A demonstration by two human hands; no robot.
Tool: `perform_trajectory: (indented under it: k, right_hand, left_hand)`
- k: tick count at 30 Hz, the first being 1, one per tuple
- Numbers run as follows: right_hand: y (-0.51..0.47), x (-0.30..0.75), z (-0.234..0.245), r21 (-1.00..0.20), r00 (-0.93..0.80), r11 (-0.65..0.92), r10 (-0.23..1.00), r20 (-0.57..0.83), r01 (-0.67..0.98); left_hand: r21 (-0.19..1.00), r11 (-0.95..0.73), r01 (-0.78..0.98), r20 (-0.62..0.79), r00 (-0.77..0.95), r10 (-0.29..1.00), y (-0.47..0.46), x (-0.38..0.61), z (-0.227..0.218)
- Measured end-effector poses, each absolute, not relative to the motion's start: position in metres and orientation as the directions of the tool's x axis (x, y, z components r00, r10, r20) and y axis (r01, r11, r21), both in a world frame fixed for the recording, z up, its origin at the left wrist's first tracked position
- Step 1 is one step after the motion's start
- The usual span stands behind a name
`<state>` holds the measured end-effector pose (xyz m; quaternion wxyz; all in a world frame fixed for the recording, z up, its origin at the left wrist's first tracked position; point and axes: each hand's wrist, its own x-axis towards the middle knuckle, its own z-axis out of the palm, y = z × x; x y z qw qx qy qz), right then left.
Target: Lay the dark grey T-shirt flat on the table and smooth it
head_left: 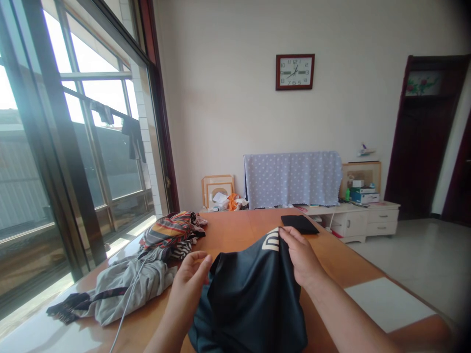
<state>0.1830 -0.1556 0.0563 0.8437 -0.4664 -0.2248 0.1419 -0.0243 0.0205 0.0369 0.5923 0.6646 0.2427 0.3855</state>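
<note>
The dark navy garment [253, 299] hangs from my right hand [301, 257], raised over the desk [235, 230], and its lower part runs off the bottom of my view. My right fingers [290, 236] are closed narrow, pinching the garment's top edge. My left hand [187, 289] is open wide, with its fingers [196, 262] spread and lightly curled just beside the garment's other edge. From here I can't tell whether they touch the cloth.

Near the pinch, white printed lettering [270, 240] shows on the garment, but the fold cuts it off and I can't read it. The only writing I can make out is the numerals on the wall clock [295, 72].

Past my left hand, a grey garment [128, 284] lies on the desk with a white cable [128, 306] across it, beside a heap of striped clothing [171, 230]. Beyond my right hand sits a flat black object [300, 224], and a white sheet [388, 304] lies nearer the desk's right edge. Behind the desk, a blue polka-dot cloth [292, 179] hangs upright.
</note>
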Motion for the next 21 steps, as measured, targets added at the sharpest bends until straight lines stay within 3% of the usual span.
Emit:
perform_trajectory:
  k: [3, 9, 15, 16, 21]
  right_hand:
    - [-0.158, 0.188, 0.055, -0.841, 0.876, 0.541, 0.412, 0.250, -0.015]
    - [-0.168, 0.205, 0.048, -0.838, 0.905, 0.544, 0.379, 0.194, -0.048]
    - [-0.171, 0.212, 0.045, -0.818, 0.901, 0.569, 0.393, 0.186, -0.079]
    - [-0.172, 0.214, 0.047, -0.812, 0.903, 0.579, 0.382, 0.196, -0.069]
    - [-0.184, 0.220, 0.054, -0.803, 0.924, 0.592, 0.340, 0.174, -0.067]
  left_hand:
    - [0.976, -0.217, 0.004, 0.150, 0.709, 0.689, 0.009, -0.022, 0.033]
    - [0.961, -0.235, 0.147, 0.078, 0.669, 0.740, 0.014, -0.031, 0.020]
    - [0.952, -0.256, 0.168, -0.040, 0.897, 0.441, 0.009, -0.019, 0.006]
    - [0.958, -0.245, 0.148, -0.021, 0.891, 0.453, 0.011, -0.015, 0.007]
    - [0.993, -0.077, -0.093, 0.119, 0.646, 0.754, 0.038, 0.000, 0.031]
